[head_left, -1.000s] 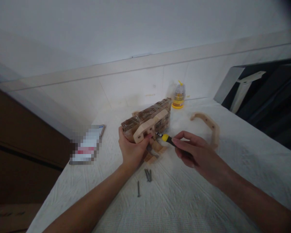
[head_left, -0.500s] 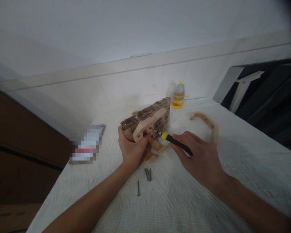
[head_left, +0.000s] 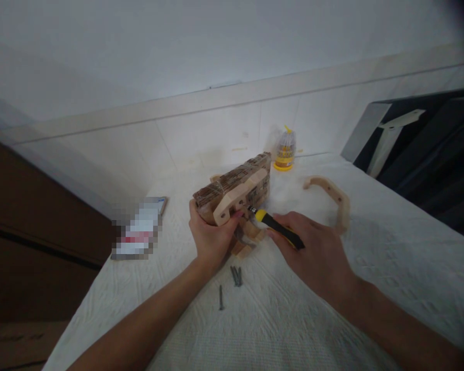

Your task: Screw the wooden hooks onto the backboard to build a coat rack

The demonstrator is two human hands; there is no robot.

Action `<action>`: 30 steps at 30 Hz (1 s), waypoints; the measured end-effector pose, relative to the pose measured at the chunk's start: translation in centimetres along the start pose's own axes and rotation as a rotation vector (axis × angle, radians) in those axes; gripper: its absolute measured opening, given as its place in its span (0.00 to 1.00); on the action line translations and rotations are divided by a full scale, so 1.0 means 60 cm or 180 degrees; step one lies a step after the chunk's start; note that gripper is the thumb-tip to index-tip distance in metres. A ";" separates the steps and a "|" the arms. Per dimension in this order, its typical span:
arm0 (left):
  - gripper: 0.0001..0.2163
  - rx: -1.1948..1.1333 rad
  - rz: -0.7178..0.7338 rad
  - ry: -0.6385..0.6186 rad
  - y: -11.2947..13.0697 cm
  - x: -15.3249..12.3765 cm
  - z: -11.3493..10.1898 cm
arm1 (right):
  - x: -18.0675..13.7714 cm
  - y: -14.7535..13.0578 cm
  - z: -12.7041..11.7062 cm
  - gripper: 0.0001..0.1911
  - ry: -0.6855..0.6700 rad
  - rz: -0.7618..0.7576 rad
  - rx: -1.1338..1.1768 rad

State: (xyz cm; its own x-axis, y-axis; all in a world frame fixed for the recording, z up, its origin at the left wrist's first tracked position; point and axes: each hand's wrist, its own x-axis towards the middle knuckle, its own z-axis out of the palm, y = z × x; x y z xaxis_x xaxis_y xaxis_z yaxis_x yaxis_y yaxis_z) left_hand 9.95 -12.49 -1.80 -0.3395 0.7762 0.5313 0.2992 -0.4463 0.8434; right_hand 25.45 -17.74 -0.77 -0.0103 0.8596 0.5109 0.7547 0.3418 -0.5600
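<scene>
My left hand [head_left: 211, 234] grips a curved pale wooden piece [head_left: 232, 198] against a brown block wrapped in clear film [head_left: 232, 178], its thumb in front and the fingers mostly hidden behind. Holes show along the wooden piece. My right hand [head_left: 313, 247] is closed around the black and yellow handle of a screwdriver [head_left: 276, 226]. The screwdriver's tip points at a hole in the wooden piece; whether a screw sits there is too small to tell. Below the block, more wooden parts [head_left: 243, 250] show. Several loose screws [head_left: 236, 276] lie on the white cloth in front.
Another curved wooden piece [head_left: 334, 198] lies to the right on the white cloth [head_left: 286, 330]. A yellow-based bit container [head_left: 285, 149] stands at the back near the wall. A blurred-out flat object [head_left: 141, 226] lies at the left. A dark item with a light bracket [head_left: 390, 136] is at far right.
The screwdriver's handle has turned slightly in my right hand, its tip staying by the hole. My left hand still holds the wooden piece and the block in place.
</scene>
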 end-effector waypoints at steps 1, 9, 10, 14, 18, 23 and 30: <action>0.24 0.0027 0.0007 0.0009 0.000 0.000 0.000 | 0.003 -0.005 -0.001 0.06 -0.0178 0.0387 0.0548; 0.24 0.0045 0.0067 0.0022 -0.001 0.001 0.000 | 0.031 -0.021 -0.030 0.19 -0.1943 0.2960 0.4590; 0.24 0.0051 0.0082 0.0034 -0.002 0.001 0.000 | 0.031 -0.020 -0.029 0.20 -0.1958 0.3160 0.4871; 0.25 -0.0042 0.0108 0.0075 -0.007 0.004 0.003 | 0.028 -0.010 -0.014 0.17 -0.1971 0.3447 0.5061; 0.26 -0.0081 0.0139 0.0074 -0.008 0.008 0.004 | 0.025 -0.001 -0.004 0.10 -0.1628 0.3091 0.4694; 0.24 -0.0089 0.0080 0.0065 -0.006 0.010 0.004 | 0.026 0.000 0.002 0.17 -0.0901 0.2595 0.3800; 0.24 -0.0158 -0.0021 0.0064 -0.004 0.010 0.003 | 0.020 0.000 0.000 0.05 -0.0297 0.0764 0.1452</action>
State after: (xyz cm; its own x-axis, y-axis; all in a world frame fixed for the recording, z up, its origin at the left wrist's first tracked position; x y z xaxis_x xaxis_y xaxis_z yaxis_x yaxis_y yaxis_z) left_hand 9.83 -11.85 -1.74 -0.3594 0.7702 0.5269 0.2525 -0.4633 0.8495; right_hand 25.48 -16.72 -0.17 0.0539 0.9571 0.2846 0.3808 0.2438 -0.8919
